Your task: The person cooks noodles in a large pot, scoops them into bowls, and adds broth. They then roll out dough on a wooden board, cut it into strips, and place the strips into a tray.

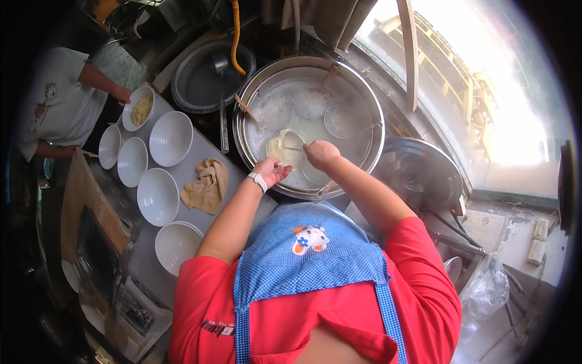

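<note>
A large round metal pot (313, 123) of cloudy, steaming liquid stands before me, with several round strainer baskets in it. My left hand (271, 173) is at the pot's near left rim, palm up, fingers curled around what looks like a thin handle. Just beyond it, a strainer basket (285, 144) holds pale noodles (275, 148). My right hand (322, 154) is closed on a thin utensil, probably chopsticks, that reaches left into those noodles. Wooden-handled tools lean on the pot's rim.
Several white bowls (158, 197) line the counter at left, beside a crumpled tan cloth (205, 185). A co-worker's hand (122, 95) holds a bowl of noodles (142, 110). A dark basin (200, 77) with a metal ladle (223, 123) sits beyond. At right lies a round metal lid (416, 173).
</note>
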Demonstrator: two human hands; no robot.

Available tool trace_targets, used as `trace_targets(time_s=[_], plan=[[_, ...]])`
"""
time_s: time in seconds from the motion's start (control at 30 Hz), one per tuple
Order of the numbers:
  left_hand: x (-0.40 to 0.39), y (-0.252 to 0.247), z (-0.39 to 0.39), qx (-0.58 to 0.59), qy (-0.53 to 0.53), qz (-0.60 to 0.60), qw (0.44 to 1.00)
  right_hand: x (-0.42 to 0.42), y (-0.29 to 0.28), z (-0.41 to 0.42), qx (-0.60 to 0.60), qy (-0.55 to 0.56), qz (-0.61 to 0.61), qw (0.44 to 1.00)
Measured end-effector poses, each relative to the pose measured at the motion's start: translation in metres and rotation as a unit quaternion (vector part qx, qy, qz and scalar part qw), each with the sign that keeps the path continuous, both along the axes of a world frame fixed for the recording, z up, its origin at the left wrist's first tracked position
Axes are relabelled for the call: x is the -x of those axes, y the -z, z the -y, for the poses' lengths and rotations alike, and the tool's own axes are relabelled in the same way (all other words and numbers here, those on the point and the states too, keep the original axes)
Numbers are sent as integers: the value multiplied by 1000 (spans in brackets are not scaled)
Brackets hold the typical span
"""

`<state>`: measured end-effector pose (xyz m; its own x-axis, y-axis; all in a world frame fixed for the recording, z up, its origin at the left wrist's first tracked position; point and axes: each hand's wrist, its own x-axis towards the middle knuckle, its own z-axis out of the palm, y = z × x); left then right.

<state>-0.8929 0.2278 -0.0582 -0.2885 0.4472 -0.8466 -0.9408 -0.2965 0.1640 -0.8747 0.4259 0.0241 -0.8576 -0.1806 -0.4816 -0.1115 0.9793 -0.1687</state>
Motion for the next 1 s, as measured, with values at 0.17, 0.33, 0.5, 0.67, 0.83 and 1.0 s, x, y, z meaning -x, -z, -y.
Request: trace_targets(time_s=[0.17,0.33,0.5,0.67,0.83,1.0], plan=[[6,11,-2,12,-23,74,997,4,19,-10,-53,-62,50,995],[1,26,-18,-3,-126,117,985,16,-21,-2,-122,-64,-21,990],[6,60,-18,-14,-178,179,967,7,-70,10,-112,-77,-49,990],[10,93,-22,-31,-200,167,965,20,-61,18,-77,-76,-102,989],[11,84,-25,-8,-218,168,961,18,4,5,-78,42,-51,995],[12,76,-15,-76,-232,243,939,8,19,12,4,33,48,998]])
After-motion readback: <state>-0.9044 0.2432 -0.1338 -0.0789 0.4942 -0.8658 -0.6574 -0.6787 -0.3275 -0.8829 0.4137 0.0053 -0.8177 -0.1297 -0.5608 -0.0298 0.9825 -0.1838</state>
